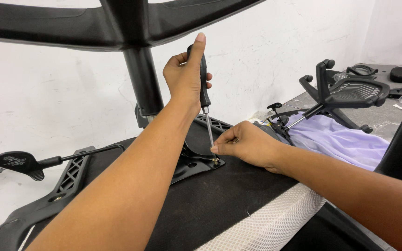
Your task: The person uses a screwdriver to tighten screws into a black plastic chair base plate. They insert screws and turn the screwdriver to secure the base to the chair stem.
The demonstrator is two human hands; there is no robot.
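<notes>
A long black-handled steel screwdriver [205, 100] is being held upright by the left hand [185, 76], closed round its grip, its tip on a black metal seat plate [196, 162]. The shaft is being pinched low by the right hand [247, 145]. Stiff, light, likely slip-prone; best gripped at the handle.

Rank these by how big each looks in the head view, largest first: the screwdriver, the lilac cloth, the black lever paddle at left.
1. Lilac cloth.
2. Screwdriver, gripped by the left hand.
3. Lever paddle.
The cloth lies farther away and partly hidden, so its real size is unsure.
</notes>
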